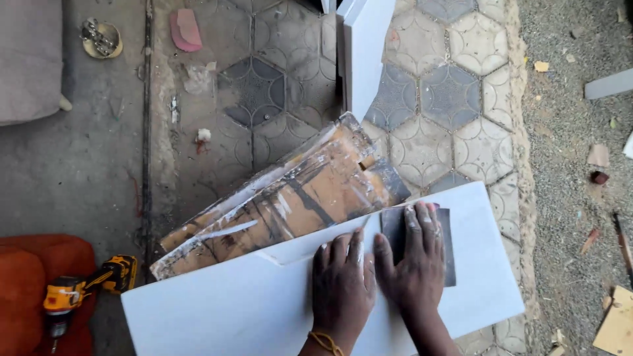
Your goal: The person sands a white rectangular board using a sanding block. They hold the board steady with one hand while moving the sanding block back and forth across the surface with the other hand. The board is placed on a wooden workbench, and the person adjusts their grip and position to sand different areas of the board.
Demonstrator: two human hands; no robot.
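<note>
While hands press flat, sandpaper sheet [395,231], long axis pointing away

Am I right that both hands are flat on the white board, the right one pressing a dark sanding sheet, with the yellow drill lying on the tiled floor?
Not quite. In the head view the yellow drill lies on an orange cushion, not the tiles. The rest holds: left hand and right hand flat on the white board, right one on the dark sanding sheet.

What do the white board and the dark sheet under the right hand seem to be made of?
White board: probably painted or laminated wood panel; smooth, matte, even white, with a chipped edge. Dark sheet under the right hand: likely sandpaper; thin, flat, dull grey, with pale dust on the fingers.
</note>
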